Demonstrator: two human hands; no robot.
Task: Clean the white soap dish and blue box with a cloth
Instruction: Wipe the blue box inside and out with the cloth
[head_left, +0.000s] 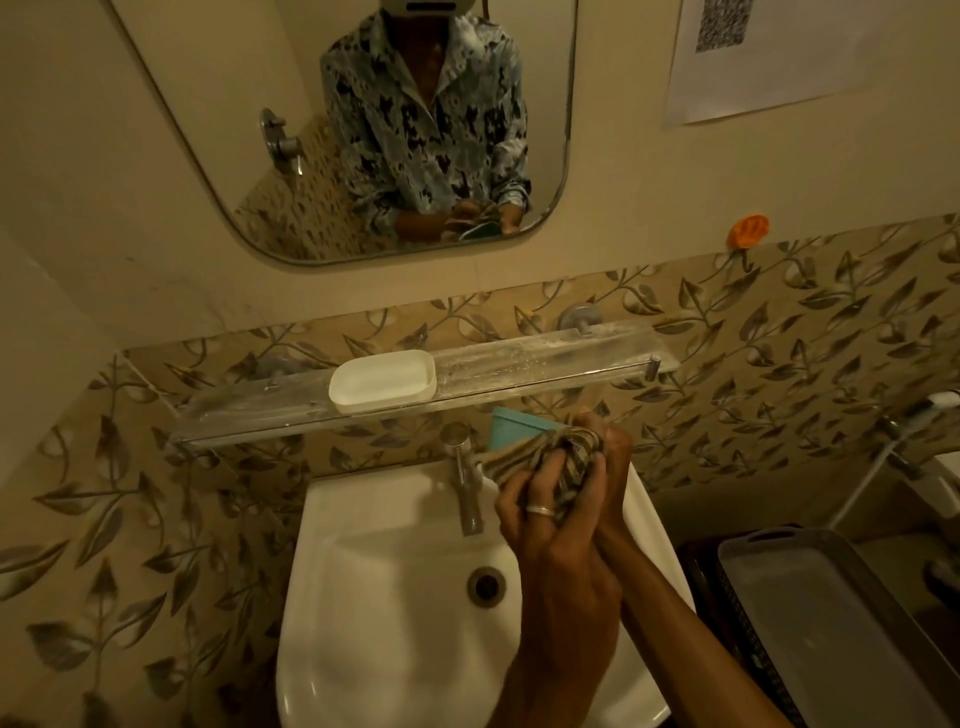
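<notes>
The white soap dish (382, 382) stands on the glass shelf (545, 364) above the sink. Both my hands are over the sink's back right, just below the shelf. My left hand (545, 525), with a ring on one finger, grips a bunched striped cloth (563, 457) and presses it against the blue box (519, 428). My right hand (613, 452) holds the blue box from behind and from the right. Only the box's upper left corner shows; the cloth and my fingers hide the rest.
A metal tap (465, 483) stands just left of my hands over the white sink (374, 571). A grey lidded bin (831, 613) sits at the right. The mirror (363, 130) above shows a person's patterned shirt and hands. An orange hook (748, 231) is on the wall.
</notes>
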